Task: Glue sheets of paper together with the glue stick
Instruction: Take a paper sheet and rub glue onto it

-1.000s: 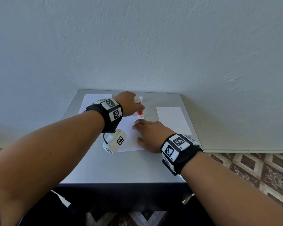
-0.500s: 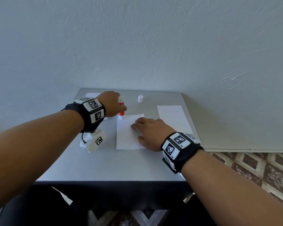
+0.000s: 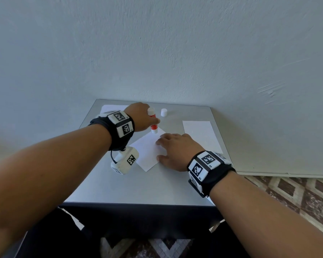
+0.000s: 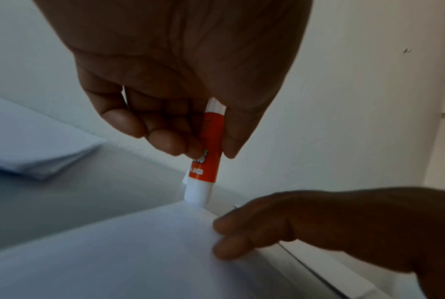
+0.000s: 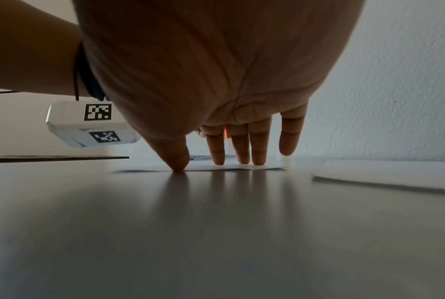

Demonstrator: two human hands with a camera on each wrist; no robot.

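My left hand [image 3: 141,117] grips a red and white glue stick [image 3: 153,122] upright, its white tip touching the far corner of a white sheet of paper [image 3: 148,151] in the middle of the table. In the left wrist view the glue stick [image 4: 207,153] is pinched between thumb and fingers, tip down on the sheet [image 4: 129,252]. My right hand [image 3: 175,148] lies flat on the sheet's right side, straight fingers [image 5: 243,145] pressing it down. The sheet lies turned at an angle.
The glue stick's white cap [image 3: 164,112] stands near the table's far edge. A stack of paper [image 3: 199,135] lies at the right, another [image 3: 110,108] at the far left behind my left wrist. The grey table [image 3: 138,187] stands against a wall.
My left hand moved the glue stick from the sheet's far right corner to the left, then back toward the middle. The sheet under my right hand has turned at an angle.
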